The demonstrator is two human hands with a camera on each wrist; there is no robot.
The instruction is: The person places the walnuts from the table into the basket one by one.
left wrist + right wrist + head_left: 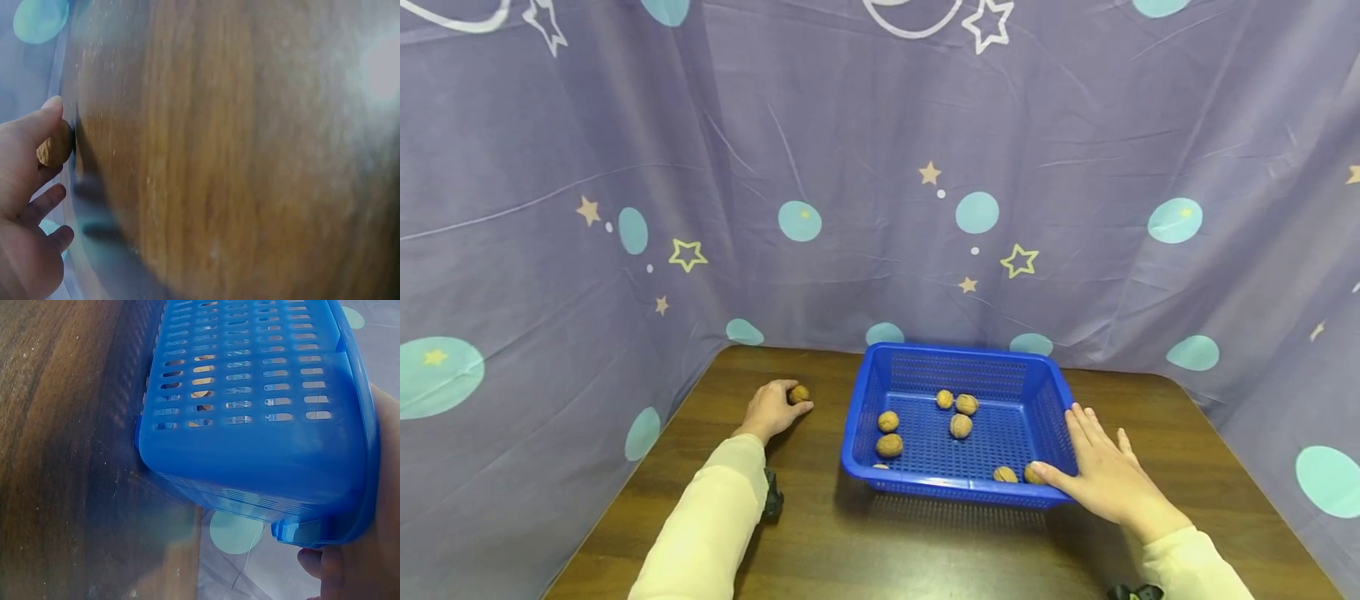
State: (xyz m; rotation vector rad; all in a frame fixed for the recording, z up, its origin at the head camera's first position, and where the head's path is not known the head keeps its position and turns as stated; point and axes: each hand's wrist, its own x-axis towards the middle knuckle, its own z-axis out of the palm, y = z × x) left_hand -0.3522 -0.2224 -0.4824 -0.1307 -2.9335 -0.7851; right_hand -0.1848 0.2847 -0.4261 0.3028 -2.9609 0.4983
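Note:
My left hand point(771, 410) is at the far left part of the table, pinching a walnut point(800, 394) between thumb and fingers. In the left wrist view the same walnut point(56, 145) sits between the thumb and a finger, close to the wood. A blue plastic basket point(955, 490) with slotted walls stands at the table's middle. Several walnuts lie in it, among them one walnut point(961, 426) near its centre. Resting on the basket's right front corner is my right hand point(1108, 475), its fingers straight along the rim and the thumb over the edge.
The brown wooden table point(970, 550) ends at the back against a purple curtain point(880, 167) with stars and dots. More curtain hangs at both sides. Dark straps point(772, 496) show by the wrists.

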